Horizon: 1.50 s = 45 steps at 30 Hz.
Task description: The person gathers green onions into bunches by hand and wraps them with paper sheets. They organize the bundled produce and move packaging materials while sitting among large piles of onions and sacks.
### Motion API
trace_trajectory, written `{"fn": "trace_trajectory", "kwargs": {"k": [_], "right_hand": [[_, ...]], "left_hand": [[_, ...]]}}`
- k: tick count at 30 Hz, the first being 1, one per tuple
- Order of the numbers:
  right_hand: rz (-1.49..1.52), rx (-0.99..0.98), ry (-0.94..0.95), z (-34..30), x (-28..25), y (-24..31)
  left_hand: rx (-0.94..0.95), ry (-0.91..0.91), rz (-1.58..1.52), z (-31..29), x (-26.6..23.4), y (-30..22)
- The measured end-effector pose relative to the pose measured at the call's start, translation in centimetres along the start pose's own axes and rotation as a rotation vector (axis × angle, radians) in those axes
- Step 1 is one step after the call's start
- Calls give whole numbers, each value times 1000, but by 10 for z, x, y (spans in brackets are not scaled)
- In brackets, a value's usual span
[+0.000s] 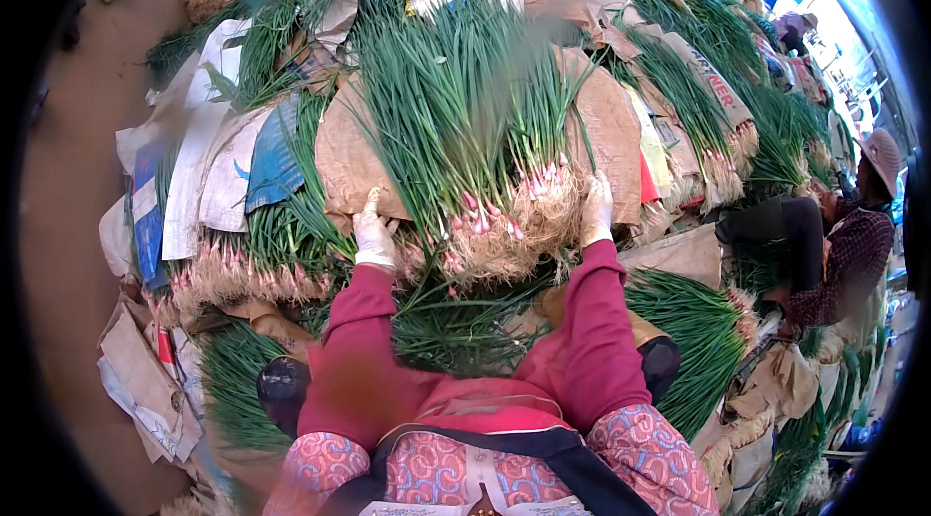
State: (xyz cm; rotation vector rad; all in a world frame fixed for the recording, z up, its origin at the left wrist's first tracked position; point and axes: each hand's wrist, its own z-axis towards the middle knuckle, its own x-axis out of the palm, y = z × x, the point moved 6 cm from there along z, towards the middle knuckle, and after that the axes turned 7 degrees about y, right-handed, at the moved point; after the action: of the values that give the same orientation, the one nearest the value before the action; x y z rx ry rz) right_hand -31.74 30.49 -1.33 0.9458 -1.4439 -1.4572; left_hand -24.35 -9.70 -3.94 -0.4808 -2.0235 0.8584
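Note:
Before me lies a large pile of spring onions [436,99], green tops pointing away and pale-pink bulbs and tangled roots [514,235] toward me. It rests on a brown sack [359,152] that sticks out on both sides. My left hand [375,233], in a pale glove, grips the sack's near left edge, thumb on top. At the right side of the roots my right hand [596,208], gloved too, holds the sack's near right edge; some of its fingers are hidden.
More bundles under white and blue sacks [276,157] lie at left. Further spring onions [693,337] lie at right, near a seated person in a hat [844,244]. Loose green leaves [456,322] lie between my knees. Other people sit at the far side. Brown ground [87,128] runs along the left.

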Motion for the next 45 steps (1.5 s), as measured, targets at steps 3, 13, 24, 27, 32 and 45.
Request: {"fn": "trace_trajectory", "kwargs": {"k": [3,13,24,27,32,45], "right_hand": [[-254,15,-11,17,2,16],[-457,-76,275,-75,83,103],[-1363,-218,600,-99,142,61],[-1008,-286,552,-79,120,72],[50,240,892,-112,123,107],[-19,276,1088,-265,189,66]], "left_hand": [[30,10,-117,7,-7,-3],[-128,12,191,-24,-27,-4],[-51,197,373,-160,-23,9],[-77,374,404,-183,-19,21],[-106,474,304,-199,-25,31],[-41,605,14,-199,-19,13]]}}
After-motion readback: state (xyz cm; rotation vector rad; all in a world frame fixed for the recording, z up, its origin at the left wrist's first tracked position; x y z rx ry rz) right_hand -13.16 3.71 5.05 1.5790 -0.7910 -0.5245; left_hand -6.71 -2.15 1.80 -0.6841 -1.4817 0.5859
